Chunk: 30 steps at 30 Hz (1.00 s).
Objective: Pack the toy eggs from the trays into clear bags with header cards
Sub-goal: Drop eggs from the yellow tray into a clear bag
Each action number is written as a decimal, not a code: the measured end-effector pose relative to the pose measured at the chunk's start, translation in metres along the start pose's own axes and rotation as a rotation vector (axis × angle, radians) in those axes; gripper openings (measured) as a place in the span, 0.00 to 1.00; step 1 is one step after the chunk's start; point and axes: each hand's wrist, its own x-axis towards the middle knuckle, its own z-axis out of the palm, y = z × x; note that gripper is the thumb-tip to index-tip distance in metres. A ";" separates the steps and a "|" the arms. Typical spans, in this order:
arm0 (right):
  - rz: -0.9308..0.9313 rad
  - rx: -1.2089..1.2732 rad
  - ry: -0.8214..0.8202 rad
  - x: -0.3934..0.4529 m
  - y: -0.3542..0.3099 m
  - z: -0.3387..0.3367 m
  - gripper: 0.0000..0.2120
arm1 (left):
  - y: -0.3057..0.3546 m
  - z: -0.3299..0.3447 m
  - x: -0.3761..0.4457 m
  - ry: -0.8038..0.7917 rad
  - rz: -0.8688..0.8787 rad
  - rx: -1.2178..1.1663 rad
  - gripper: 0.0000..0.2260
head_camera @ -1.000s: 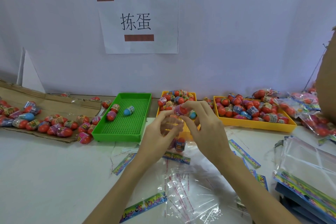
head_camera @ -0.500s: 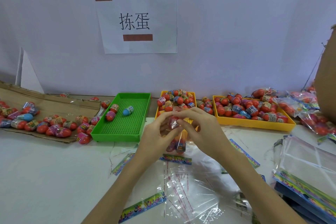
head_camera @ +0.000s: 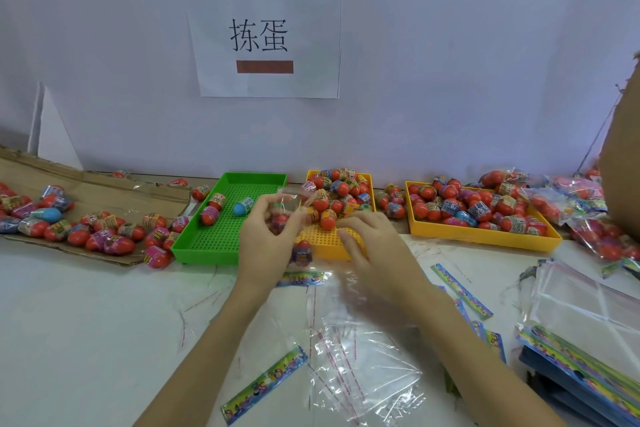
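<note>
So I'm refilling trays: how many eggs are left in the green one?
3. In the green tray: a blue egg near the middle, one red egg and another toward its left side. The left hand may hide more.

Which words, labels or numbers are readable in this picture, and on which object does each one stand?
"拣蛋": black characters on the white paper sheet taped to the wall.
Two brown tape strips on that sheet: no text.
Printed wrappers on the red toy eggs: too small and blurred to read.
Colourful printed header cards on the white table: blurred, unreadable.
</note>
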 end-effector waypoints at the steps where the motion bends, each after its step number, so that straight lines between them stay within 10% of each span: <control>1: -0.004 -0.040 -0.041 0.002 0.000 0.006 0.17 | 0.000 0.000 0.000 0.011 0.002 0.007 0.09; 8: -0.020 -0.333 -0.067 0.009 -0.007 0.028 0.25 | -0.001 0.000 0.000 -0.001 -0.045 -0.032 0.09; 18: 0.045 0.397 0.404 0.010 -0.012 0.005 0.08 | 0.000 0.001 -0.002 -0.131 -0.048 -0.063 0.15; 30: -0.112 0.378 0.454 0.005 -0.038 -0.022 0.17 | 0.004 0.009 -0.011 -0.268 0.015 -0.128 0.19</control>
